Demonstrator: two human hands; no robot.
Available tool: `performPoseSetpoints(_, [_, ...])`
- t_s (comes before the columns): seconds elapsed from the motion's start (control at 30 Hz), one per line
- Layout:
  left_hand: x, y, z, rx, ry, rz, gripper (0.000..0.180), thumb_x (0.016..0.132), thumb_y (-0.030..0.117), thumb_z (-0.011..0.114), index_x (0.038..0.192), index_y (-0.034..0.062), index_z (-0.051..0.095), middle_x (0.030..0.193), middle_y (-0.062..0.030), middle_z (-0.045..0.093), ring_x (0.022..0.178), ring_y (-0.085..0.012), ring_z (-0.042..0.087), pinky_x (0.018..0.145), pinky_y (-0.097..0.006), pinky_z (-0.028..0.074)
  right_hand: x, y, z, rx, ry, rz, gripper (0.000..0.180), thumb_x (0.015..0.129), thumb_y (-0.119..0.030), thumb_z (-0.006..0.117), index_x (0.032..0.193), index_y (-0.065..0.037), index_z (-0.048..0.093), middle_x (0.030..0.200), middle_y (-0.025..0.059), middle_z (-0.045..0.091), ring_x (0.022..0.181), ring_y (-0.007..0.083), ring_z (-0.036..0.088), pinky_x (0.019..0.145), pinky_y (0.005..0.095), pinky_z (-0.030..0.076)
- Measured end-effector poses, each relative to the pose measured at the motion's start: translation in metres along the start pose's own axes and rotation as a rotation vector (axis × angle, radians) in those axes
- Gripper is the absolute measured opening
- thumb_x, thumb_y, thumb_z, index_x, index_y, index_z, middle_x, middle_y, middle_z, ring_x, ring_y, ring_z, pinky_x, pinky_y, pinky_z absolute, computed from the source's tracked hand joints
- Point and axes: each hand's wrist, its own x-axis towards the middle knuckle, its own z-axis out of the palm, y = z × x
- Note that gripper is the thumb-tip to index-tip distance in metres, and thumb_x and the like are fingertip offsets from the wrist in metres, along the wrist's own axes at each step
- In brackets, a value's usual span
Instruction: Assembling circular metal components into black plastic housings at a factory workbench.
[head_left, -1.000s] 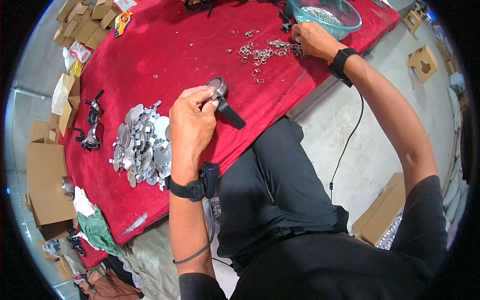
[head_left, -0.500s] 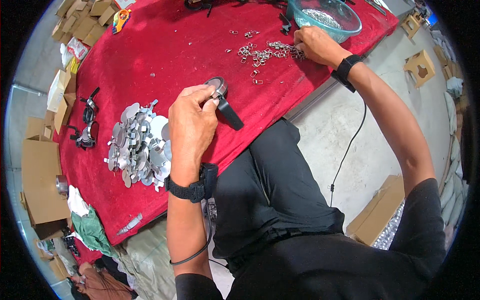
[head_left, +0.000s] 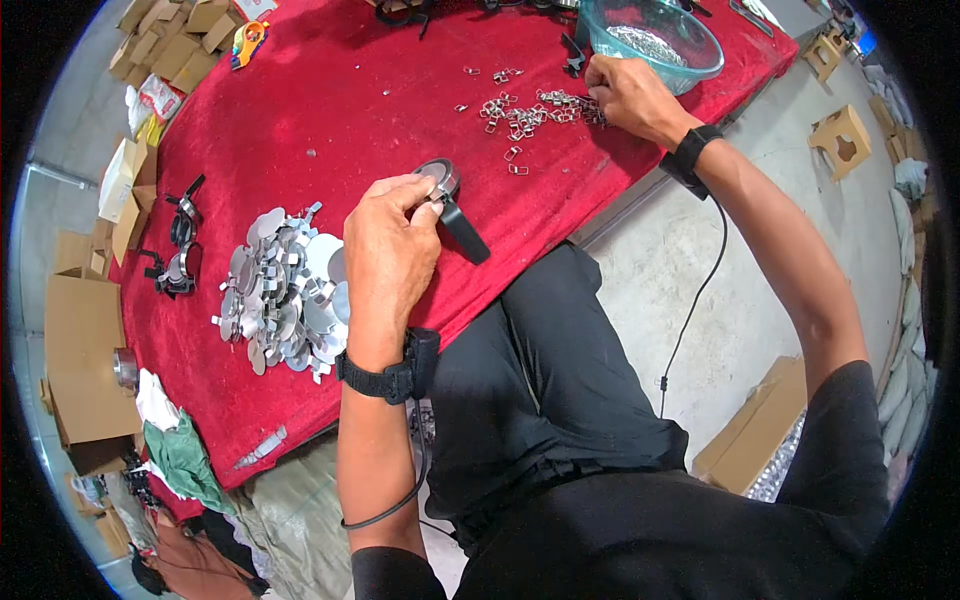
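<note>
Barely budged in the head view since the earlier frame, just a tiny shift of the whole picture, and still pinching a round metal-rimmed piece [head_left: 438,175] with a black arm [head_left: 465,235] in the left hand [head_left: 390,245], over the red cloth [head_left: 330,100], off to the right of that heap of flat silver discs [head_left: 285,290]. Also got the right hand [head_left: 635,98] curled up at the right end of the scattered small metal clips [head_left: 525,118], just beside the see-through teal bowl [head_left: 692,75]; honestly can't tell whether actually gripping a clip or only touching.
</note>
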Motion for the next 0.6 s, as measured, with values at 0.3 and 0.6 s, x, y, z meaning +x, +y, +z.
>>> performPoseSetpoints(0.3, [0.003, -0.006, -0.001, -0.059, -0.057, -0.028, 0.028, 0.097, 0.001, 0.074, 0.123, -0.0023, 0.082, 0.126, -0.0169, 0.079, 0.103, -0.0215, 0.078, 0.093, -0.031, 0.060, -0.008, -0.067, -0.002, 0.702, -0.103, 0.294, 0.027, 0.095, -0.010, 0.077, 0.118, 0.003, 0.079, 0.094, 0.0089, 0.080, 0.088, 0.0154, 0.074, 0.082, 0.0325, 0.061])
performPoseSetpoints(0.6, [0.004, 0.003, -0.002, -0.026, -0.069, -0.041, 0.027, 0.093, -0.002, 0.075, 0.119, -0.0059, 0.081, 0.122, -0.0211, 0.079, 0.115, -0.0296, 0.075, 0.105, -0.037, 0.056, -0.024, -0.160, 0.031, 1.075, -0.099, 0.384, 0.023, 0.098, -0.006, 0.072, 0.116, 0.002, 0.082, 0.102, 0.0141, 0.083, 0.097, 0.0192, 0.078, 0.090, 0.0351, 0.060])
